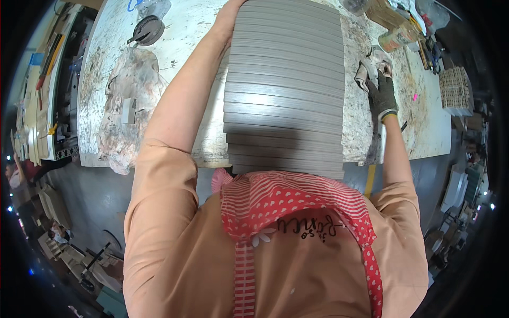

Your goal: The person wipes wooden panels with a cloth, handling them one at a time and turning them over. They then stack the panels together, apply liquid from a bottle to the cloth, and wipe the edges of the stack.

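In front of me on the worktable stands a tall stack of grey boards (283,79), its layered edges facing me. My left hand (228,21) is bare and rests against the far left side of the stack; its fingers run out of view at the top edge. To the right of the stack, my right hand (383,98) wears a dark work glove with a yellow-edged cuff. Its fingers close on a crumpled, stained rag (367,71) lying on the tabletop.
The white worktable (212,143) is smeared with dark stains. On its left lie a dirty cloth (132,79) with a small pale block (129,111) and a round dark dish (149,30). A jar (397,37) lies at the far right, near a pink scrap (415,97).
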`<state>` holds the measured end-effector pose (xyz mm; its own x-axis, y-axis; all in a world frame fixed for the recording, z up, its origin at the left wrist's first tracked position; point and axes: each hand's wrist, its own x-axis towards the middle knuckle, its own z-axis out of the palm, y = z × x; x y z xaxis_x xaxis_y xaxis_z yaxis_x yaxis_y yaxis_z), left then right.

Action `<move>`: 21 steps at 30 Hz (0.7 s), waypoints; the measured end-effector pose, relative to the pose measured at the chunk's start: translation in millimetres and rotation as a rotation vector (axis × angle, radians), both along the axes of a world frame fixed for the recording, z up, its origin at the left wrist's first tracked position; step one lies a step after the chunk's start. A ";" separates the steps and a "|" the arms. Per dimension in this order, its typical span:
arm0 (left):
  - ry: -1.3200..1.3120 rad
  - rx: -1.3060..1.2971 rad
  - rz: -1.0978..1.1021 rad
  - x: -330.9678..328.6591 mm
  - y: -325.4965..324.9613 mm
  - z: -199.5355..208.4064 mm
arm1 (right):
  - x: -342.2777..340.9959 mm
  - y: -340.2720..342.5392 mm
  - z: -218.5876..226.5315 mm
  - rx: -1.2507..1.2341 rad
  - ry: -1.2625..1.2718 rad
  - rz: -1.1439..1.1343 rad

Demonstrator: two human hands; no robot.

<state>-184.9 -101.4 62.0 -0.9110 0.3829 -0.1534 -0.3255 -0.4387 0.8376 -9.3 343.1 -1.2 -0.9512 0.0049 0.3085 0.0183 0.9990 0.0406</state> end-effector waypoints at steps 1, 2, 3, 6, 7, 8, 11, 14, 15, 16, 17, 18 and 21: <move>-0.020 -0.003 -0.014 0.8 -0.7 0.4 | -0.6 -6.5 -1.5 -0.153 -0.114 -0.269; -0.040 0.000 -0.043 1.8 2.5 1.1 | 0.8 3.9 2.3 -0.138 -0.109 -0.274; -0.031 0.019 -0.050 -0.4 6.8 0.6 | -1.1 21.3 12.7 -0.259 -0.144 -0.264; 0.098 -0.021 0.020 -8.0 6.1 -17.0 | 1.8 -29.2 100.7 -0.548 -0.075 -0.226; 0.100 -0.004 0.040 -9.4 0.0 -19.2 | 16.2 -60.6 137.0 -0.599 -0.010 -0.129; 0.229 -0.027 0.071 -9.1 -4.1 -21.2 | 33.0 -91.2 169.9 -0.611 -0.104 -0.079; 0.333 -0.006 0.125 -5.9 -1.2 -20.3 | 90.3 -181.4 212.2 -0.663 -0.394 0.280; 0.361 -0.013 0.146 -0.7 2.5 -18.1 | 86.7 -297.5 211.2 -0.059 -0.502 0.861; 0.422 -0.044 0.170 1.4 2.4 -14.8 | 73.3 -322.7 212.8 -0.052 -0.569 0.869; 0.429 -0.031 0.159 3.3 10.1 -6.9 | 63.6 -327.3 194.4 -0.113 -0.484 0.913; 0.363 -0.029 0.167 7.5 10.6 -1.7 | 55.4 -332.3 176.9 -0.180 -0.397 0.975; 0.296 -0.028 0.172 8.7 11.3 2.1 | 54.1 -331.7 172.2 -0.225 -0.402 0.980; 0.360 -0.048 0.156 -1.7 1.0 -21.1 | 50.3 -316.9 214.4 -0.122 -0.735 0.742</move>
<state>-186.6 -100.4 41.0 -0.9563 0.2362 0.1721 0.0601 -0.4174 0.9068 41.0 26.1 213.2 -0.6812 -0.6637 -0.3091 -0.5885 0.7475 -0.3080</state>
